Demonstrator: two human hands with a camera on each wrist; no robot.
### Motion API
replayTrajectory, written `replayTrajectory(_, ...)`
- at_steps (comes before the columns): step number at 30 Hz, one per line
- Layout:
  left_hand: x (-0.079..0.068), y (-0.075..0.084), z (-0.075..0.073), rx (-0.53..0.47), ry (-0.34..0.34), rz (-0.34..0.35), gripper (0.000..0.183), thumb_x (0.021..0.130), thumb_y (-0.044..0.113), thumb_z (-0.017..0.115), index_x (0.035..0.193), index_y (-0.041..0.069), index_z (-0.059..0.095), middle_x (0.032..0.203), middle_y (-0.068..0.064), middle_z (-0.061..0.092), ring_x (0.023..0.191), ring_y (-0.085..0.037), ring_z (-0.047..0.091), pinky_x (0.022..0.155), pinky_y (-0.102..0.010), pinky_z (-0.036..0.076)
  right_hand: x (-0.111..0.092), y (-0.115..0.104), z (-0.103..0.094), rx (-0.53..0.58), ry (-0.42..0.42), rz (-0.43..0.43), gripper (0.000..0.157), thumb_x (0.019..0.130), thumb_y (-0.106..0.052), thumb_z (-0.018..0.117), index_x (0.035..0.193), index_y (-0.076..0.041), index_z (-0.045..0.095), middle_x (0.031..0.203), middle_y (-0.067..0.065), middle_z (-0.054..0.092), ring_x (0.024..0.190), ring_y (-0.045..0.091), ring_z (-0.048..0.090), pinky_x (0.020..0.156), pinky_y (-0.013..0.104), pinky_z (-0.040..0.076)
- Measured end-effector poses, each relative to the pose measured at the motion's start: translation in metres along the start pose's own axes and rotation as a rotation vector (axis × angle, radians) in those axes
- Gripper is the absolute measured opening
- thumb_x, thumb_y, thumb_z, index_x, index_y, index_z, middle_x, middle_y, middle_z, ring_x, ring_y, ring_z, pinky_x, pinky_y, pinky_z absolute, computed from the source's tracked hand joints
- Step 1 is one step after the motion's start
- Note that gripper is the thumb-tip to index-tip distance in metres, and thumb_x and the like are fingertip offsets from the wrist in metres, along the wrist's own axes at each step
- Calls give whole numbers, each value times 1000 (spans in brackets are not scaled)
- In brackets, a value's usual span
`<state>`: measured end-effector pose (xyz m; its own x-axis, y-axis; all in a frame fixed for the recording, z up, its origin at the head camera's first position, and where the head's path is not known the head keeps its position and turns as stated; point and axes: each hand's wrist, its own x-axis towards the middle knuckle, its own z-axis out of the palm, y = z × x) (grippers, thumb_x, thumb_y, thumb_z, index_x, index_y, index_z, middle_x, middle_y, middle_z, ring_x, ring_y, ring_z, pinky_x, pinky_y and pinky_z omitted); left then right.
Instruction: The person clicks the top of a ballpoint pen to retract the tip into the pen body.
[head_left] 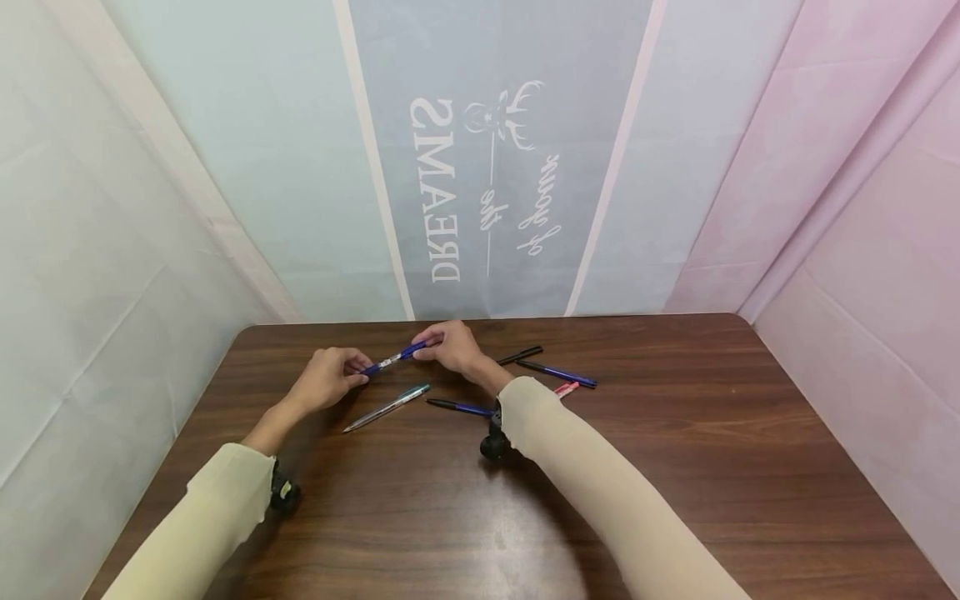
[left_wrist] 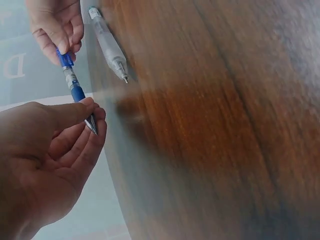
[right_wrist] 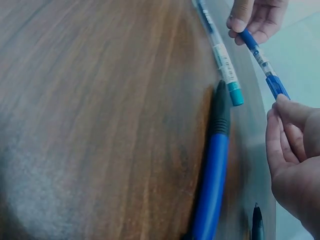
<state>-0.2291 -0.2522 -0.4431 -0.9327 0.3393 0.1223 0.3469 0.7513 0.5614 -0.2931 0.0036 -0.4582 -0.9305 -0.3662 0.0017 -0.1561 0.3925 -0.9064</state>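
Note:
A blue ballpoint pen with a clear, printed middle is held by both hands above the far part of the table. My left hand pinches it between thumb and fingers near the metal tip, which pokes out past the fingertips in the left wrist view. At the other end, by the blue clip, my right hand pinches the pen too. Just below the hands, a clear pen with a teal end lies on the table.
On the wooden table lie a blue pen with a black grip, partly behind the right wrist, a black pen, another blue pen and a red-pink pen. A printed cloth hangs behind the far edge.

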Motion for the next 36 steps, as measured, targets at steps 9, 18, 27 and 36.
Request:
replayTrajectory(9,2,8,0,-123,-2,-38,11,93,-1,79,103,-4,77,94,-14,78,86,-26,77,76,-37,65,-2,-6,-8,402,-22,101,25,92,-1,82,116,3,77,106,15,80,95,20,76,93,34,62)
replayTrajectory(18,4,26,2,-267,-12,-112,20,90,4,83,108,-3,77,95,-13,80,86,-21,78,71,-22,61,1,-13,-11,759,-10,139,39,98,10,69,135,14,61,121,26,74,104,22,76,96,34,61)
replayTrajectory(27,4,45,7,-429,-24,-210,28,91,5,83,114,-9,73,101,-20,78,86,-21,77,73,-24,62,0,-20,-14,810,-34,143,44,102,9,62,145,13,53,141,35,60,116,29,73,103,42,58)
replayTrajectory(36,1,57,13,-666,-78,-261,29,96,0,76,119,-15,66,100,-19,77,96,-31,78,86,-42,65,-2,-19,-17,791,-24,129,46,103,7,61,148,9,52,141,36,59,118,31,72,97,38,61)
